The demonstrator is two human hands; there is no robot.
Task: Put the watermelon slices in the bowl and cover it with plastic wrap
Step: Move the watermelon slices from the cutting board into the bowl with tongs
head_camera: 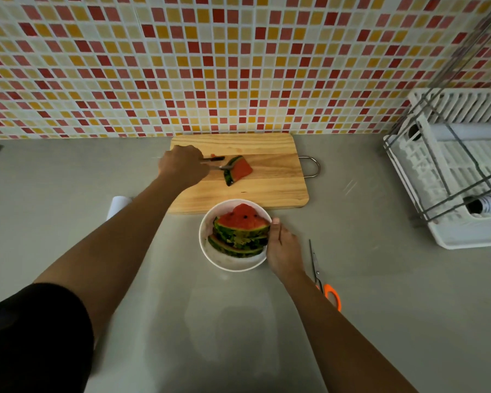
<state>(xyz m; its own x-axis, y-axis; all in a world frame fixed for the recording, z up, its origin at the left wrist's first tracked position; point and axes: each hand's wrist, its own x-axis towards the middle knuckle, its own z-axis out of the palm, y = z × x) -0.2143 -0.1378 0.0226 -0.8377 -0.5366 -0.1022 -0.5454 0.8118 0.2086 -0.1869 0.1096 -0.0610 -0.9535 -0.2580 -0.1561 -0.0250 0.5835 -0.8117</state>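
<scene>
A white bowl [210, 251] stands on the grey counter just in front of a wooden cutting board [267, 188]. Several watermelon slices [243, 231] are stacked in it, rinds toward me. One more watermelon slice [240, 170] lies on the board. My left hand [182, 165] grips metal tongs [221, 165], whose tips are at that slice's rind. My right hand [282, 253] holds the bowl's right rim, thumb on the edge.
Orange-handled scissors [323, 279] lie right of my right wrist. A white roll [118, 207] peeks out beside my left forearm. A white dish rack [459, 177] at the right holds rolls of wrap. A tiled wall backs the counter.
</scene>
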